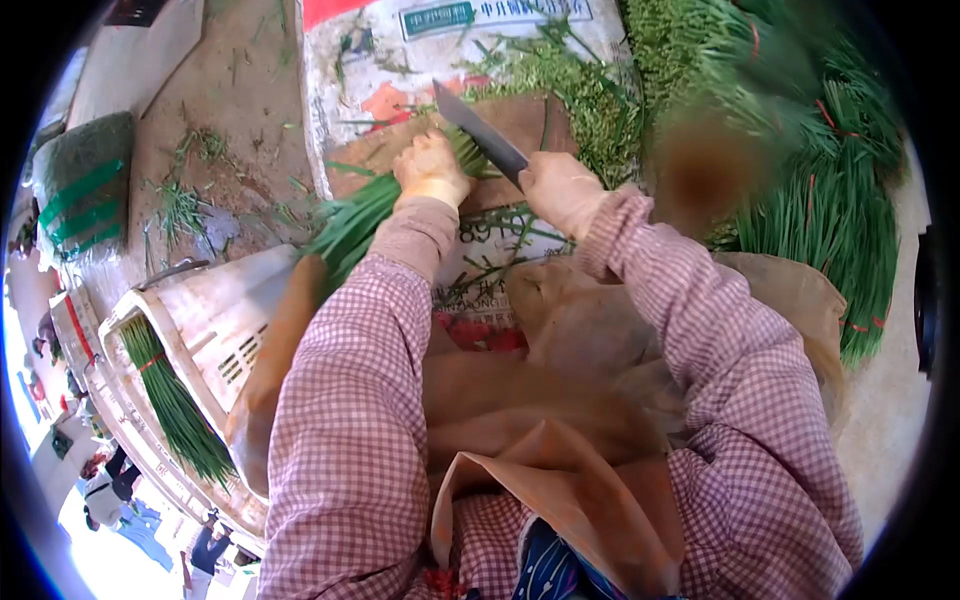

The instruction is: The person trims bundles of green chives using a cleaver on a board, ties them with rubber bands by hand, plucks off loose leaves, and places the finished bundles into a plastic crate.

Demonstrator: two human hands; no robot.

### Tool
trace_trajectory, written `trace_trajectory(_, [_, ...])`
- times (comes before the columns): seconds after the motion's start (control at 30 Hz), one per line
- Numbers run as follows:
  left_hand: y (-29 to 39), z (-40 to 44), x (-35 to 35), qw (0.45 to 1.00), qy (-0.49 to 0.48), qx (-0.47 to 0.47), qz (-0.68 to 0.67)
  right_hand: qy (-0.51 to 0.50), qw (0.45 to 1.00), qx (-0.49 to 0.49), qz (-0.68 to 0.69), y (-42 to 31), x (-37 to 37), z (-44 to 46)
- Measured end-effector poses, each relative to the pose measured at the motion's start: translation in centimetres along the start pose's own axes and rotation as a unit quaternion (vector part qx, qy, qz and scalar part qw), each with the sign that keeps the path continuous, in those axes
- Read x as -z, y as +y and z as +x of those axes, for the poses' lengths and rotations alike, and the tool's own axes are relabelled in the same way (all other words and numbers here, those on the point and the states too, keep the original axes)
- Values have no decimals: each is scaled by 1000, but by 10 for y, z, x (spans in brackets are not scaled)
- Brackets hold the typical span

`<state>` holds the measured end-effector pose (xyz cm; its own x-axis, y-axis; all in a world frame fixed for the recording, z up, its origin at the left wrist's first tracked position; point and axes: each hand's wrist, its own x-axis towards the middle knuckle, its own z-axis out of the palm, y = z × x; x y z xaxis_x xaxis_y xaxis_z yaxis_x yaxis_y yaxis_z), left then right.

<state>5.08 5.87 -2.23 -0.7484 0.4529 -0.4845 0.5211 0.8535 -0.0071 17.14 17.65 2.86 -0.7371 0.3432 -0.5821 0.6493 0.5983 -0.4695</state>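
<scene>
Hands [432, 168] hold slender stalks [362, 216], a pointed metal knife [482, 132].

green stalks [352, 222] beside slanted knife [487, 136]

Soft, fairly even light covers the working area, with only faint, loose-edged shading among the folds of the brown apron [545, 400]. The left hand [432, 168] is pale and bright, with little surface detail. The strongest glare lies at the lower left, where the background burns out to white around a distant person [207, 552]. The fisheye view leaves a round picture with black corners, bluish fringing along the left rim, and a stretched, bowed white crate [232, 350]. A brown, out-of-focus blotch [710, 162] and a hazy smear veil part of the green bundles [830, 235] at upper right. The checked sleeves [345, 400] look reasonably crisp; the far figures are small and indistinct.
</scene>
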Motion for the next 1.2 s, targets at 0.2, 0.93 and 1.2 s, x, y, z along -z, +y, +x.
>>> trace_trajectory(0.2, [3,7,1,1000,26,2,4,19,1000,-20,9,-10,-18,30])
trace_trajectory(0.93, [-3,-15,1,998,48,25,-20,92,995,41,-17,4,-54,55])
trace_trajectory(1.2, [-45,-29,-4,996,56,-52,-35,180,974,-125,58,70,-39,-6])
